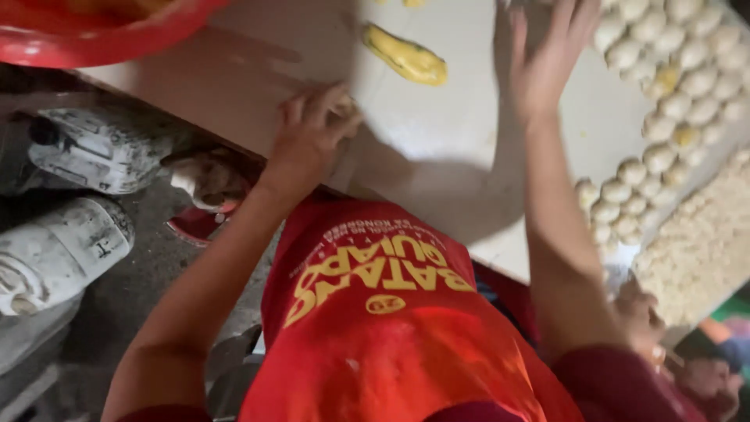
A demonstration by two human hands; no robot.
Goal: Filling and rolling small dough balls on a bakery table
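left hand (312, 125) curled on dough piece (346, 108), right hand (547, 55) spread open

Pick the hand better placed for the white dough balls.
Probably the right hand: open, fingers spread, beside the dough balls. The left hand is at the near edge of the table, farther off.

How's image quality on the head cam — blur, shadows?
Head view: motion blur smears the right hand and softens the dough balls; left hand is sharper; the person's shadow darkens the white table; floor at left is dim.
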